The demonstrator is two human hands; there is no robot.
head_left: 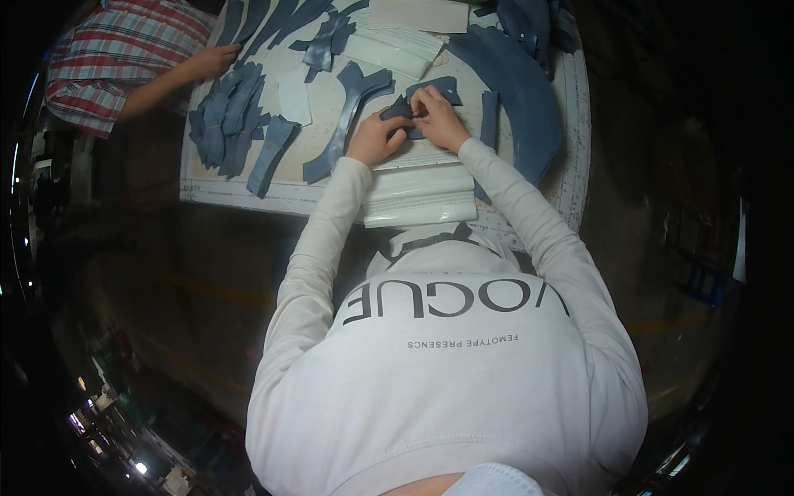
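Observation:
Both hands meet over the white sheets at the table's near side. My left hand [378, 139] has its fingers bent around a small dark blue cut piece [398, 108], which looks like leather or fabric. Close beside it, my right hand [440, 122] pinches at the edge of the same piece, fingertips together. The hands hide most of the piece. Just beyond my right hand lies another flat blue piece [445, 85]. A forked blue strip [351, 99] stretches to the left of my left hand. Under and nearer than the hands are stacked white perforated sheets [420, 204].
At the left stand bundles of blue pieces [228, 124] and a short stack [271, 157]. A large curved blue pile [525, 107] takes up the right side. More white sheets [389, 51] lie farther back. A co-worker's hand [217, 61] touches blue strips at the far left.

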